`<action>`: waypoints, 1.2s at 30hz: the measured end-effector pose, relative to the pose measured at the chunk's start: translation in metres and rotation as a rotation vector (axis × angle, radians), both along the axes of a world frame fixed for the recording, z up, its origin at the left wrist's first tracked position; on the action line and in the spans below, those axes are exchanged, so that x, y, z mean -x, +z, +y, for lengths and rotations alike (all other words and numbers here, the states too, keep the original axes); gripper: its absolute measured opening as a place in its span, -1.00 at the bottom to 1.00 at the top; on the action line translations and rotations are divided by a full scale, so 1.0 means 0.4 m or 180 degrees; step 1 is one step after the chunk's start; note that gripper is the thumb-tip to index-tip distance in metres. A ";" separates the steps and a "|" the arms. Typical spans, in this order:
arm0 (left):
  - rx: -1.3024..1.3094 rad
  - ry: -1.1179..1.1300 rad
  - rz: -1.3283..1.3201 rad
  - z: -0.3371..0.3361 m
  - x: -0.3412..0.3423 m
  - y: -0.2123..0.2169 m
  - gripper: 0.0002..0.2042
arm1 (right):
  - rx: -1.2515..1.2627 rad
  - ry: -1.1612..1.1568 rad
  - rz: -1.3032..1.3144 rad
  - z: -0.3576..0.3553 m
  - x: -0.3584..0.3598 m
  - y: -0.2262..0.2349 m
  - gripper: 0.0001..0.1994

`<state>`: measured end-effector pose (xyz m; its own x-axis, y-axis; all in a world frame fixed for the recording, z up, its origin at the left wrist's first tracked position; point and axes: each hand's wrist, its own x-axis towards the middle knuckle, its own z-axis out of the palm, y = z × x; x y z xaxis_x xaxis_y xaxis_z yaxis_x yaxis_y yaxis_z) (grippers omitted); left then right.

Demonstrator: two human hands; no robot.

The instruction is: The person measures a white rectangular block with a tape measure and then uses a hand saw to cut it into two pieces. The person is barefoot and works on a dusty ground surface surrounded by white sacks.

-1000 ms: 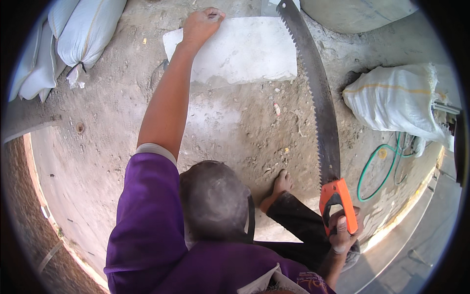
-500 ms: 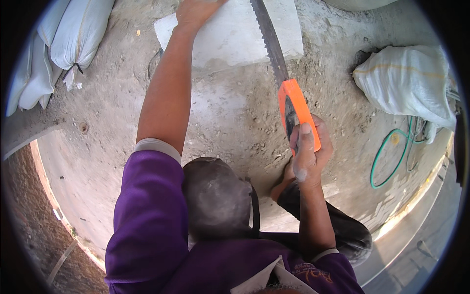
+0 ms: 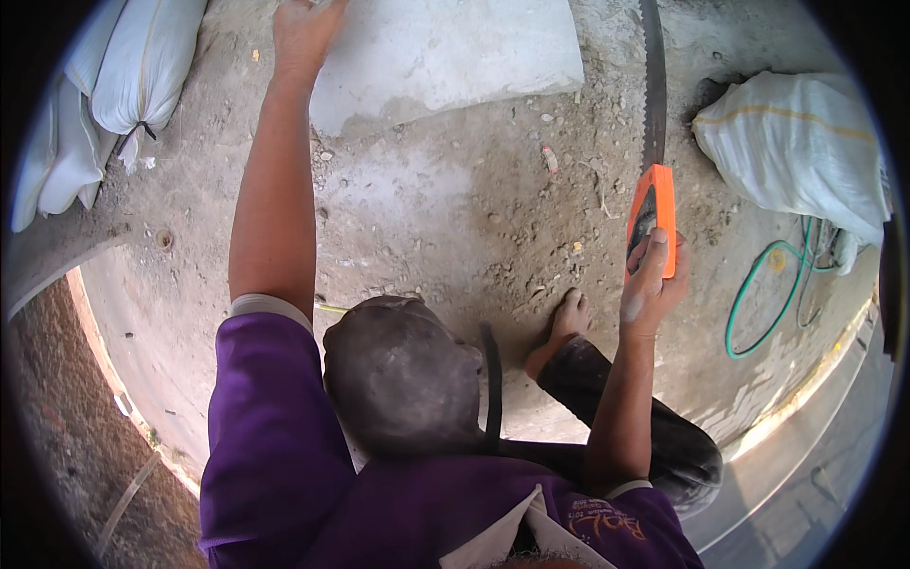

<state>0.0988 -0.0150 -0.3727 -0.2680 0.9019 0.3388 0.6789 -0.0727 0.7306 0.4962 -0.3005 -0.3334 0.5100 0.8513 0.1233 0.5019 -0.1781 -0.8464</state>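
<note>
My right hand (image 3: pixel 654 284) is closed around the orange and black handle of a handsaw (image 3: pixel 654 95). The saw's dark toothed blade points away from me and runs out past the top edge. It lies to the right of a pale flat slab (image 3: pixel 455 57), apart from it in view. At the slab's left side is my left hand (image 3: pixel 308 33), arm stretched far forward. The top edge cuts off most of its fingers, so its grip is hidden. Dust covers both the slab and my right thumb.
Crumbs and small chips litter the dirty floor (image 3: pixel 427 218). White sacks (image 3: pixel 147 66) stand at the far left; another white sack (image 3: pixel 791 142) lies at the right, above a green hose (image 3: pixel 744 313). My bent knee (image 3: pixel 403 379) and bare foot (image 3: pixel 569 318) are close by.
My right hand has carried the saw rightward, off the slab. My left hand has shifted left, to the slab's left side. More rubble-strewn floor shows between my arms.
</note>
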 end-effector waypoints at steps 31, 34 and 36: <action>0.1300 -0.0724 0.2667 -0.189 0.192 -0.179 -0.61 | 0.2544 0.0768 -0.2594 0.073 0.001 -0.434 -0.38; 0.1393 -0.0968 0.2894 -0.179 0.232 -0.226 -0.60 | 0.2607 0.0786 -0.2516 0.080 0.006 -0.431 -0.35; 0.1307 -0.1020 0.2821 -0.175 0.266 -0.250 -0.59 | 0.2601 0.0852 -0.2366 0.095 0.013 -0.429 -0.34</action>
